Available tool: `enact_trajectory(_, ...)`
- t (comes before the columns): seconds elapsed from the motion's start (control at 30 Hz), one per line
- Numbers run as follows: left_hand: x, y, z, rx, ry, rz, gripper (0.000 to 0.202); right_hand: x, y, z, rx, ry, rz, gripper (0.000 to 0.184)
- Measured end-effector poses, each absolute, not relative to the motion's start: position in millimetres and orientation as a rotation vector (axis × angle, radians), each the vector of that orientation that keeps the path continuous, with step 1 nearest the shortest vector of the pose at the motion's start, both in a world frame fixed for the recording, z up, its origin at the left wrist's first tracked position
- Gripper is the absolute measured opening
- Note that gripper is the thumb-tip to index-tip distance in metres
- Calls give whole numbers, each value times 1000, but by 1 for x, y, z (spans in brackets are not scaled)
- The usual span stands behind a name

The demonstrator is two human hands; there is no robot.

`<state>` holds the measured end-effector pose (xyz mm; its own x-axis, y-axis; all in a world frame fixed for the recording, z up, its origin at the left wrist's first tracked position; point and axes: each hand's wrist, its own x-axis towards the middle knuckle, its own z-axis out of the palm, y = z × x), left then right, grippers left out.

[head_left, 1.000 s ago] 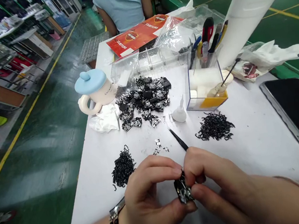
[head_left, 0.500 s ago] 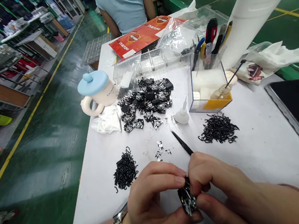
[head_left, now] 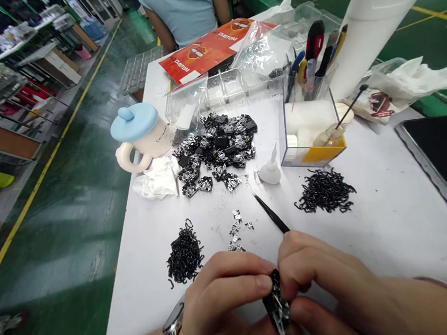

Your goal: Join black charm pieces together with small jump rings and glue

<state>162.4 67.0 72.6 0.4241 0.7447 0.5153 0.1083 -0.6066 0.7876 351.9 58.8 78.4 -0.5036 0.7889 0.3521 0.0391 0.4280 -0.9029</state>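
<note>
A small black part with shiny metal strips stands tilted between my two hands. My left hand is closed on it, fingers over its top end and thumb underneath. My right hand pinches at its right side; whether a smaller piece sits in those fingertips is hidden. Black tweezers lie on the table, their rear end behind my right knuckles. Just beyond my left hand are several tiny silver metal pieces. Piles of small black hooked pieces lie to the left and right.
Farther back is a heap of similar black-and-metal parts. Around it stand a lidded mug, a white dropper bottle and a clear tool box. A phone lies at right. A person in light blue sits beyond the table.
The part has turned a little between my fingers, and both hands have shifted slightly left and down. The view has moved slightly; the table items stay put.
</note>
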Motion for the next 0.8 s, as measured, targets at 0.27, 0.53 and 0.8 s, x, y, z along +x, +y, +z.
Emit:
enact_trajectory(0.27,155,69,72,2191,696,1168,48,350,59,77,-702,-1863,1127,7)
enact_trajectory(0.53,162,67,73,2047,712,1200,45,350,59,77,-673,-1845,1116,7)
enact_trajectory(0.8,166,66,71,1961,698,1220,41,350,57,77,-698,-1841,1147,9)
